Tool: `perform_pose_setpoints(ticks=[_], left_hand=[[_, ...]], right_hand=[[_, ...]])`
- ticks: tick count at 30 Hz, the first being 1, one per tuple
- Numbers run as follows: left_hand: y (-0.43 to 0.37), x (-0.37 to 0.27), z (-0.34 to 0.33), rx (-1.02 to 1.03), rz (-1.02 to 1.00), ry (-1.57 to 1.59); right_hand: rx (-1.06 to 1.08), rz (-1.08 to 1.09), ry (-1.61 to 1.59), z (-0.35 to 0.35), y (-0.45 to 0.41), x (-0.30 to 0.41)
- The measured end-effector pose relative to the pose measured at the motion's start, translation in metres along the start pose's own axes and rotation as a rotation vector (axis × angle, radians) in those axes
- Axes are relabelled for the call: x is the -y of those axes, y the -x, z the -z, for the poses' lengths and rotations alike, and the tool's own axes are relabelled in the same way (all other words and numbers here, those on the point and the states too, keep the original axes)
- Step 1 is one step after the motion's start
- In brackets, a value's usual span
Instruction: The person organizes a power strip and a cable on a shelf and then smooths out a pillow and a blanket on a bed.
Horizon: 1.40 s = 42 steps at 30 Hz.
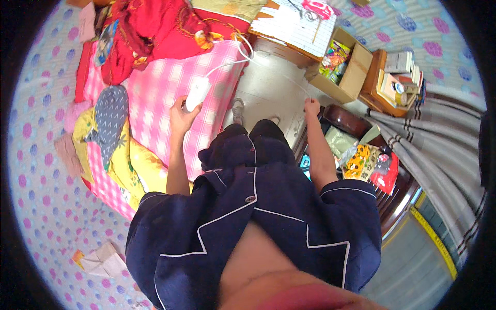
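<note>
My left hand (181, 118) grips the lower end of a white block (198, 91), which looks like a power strip, above the bed. Its white cord (226, 64) leaves the far end and loops near the bed's corner. From there the cord stretches faintly over the floor toward my right hand (312, 106). The fingers of that hand are closed at the cord's far part, beside the dark wooden bench; its very end is too blurred to make out. Beneath the block lies a pink and white checked bed sheet (155, 89).
A red quilt (166, 31) and a yellow cloth (135, 162) lie on the bed. Ahead stand a desk (298, 27), a cardboard box (356, 71) of packets and a wooden stand (374, 77) with books. Bags (358, 161) cover the bench at right, near grey curtains (438, 128).
</note>
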<state>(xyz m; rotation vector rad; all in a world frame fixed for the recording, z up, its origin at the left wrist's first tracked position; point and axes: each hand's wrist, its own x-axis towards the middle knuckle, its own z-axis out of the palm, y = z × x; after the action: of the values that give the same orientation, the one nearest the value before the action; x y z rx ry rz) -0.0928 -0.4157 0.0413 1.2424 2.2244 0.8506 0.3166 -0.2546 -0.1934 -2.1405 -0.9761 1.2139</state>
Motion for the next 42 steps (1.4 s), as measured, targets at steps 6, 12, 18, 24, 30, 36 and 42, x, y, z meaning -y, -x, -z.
perform_pose_setpoints(ticks=[6,12,18,24,30,36,42], left_hand=[[-0.006,-0.023,0.002,0.181,-0.070,0.255],[-0.011,-0.051,-0.004,0.389,-0.082,0.793],[-0.031,-0.048,-0.035,0.552,0.112,1.569],[-0.072,-0.046,-0.064,0.317,0.124,1.731],[-0.116,-0.037,-0.069,0.355,0.232,1.128],[-0.102,-0.042,-0.079,0.427,-0.517,-0.225],[-0.100,-0.038,-0.051,0.476,-0.717,-0.335]], right_hand=[[0.132,0.888,0.036,-0.036,0.082,0.128],[0.580,1.136,-0.178,-0.056,0.154,0.219],[0.515,0.878,0.010,-0.063,0.102,0.181],[0.687,0.776,0.379,-0.067,0.118,0.120],[0.606,0.756,0.490,-0.061,0.121,0.082],[0.751,1.231,0.873,-0.044,0.145,0.176],[0.660,1.588,0.421,-0.023,0.113,0.241]])
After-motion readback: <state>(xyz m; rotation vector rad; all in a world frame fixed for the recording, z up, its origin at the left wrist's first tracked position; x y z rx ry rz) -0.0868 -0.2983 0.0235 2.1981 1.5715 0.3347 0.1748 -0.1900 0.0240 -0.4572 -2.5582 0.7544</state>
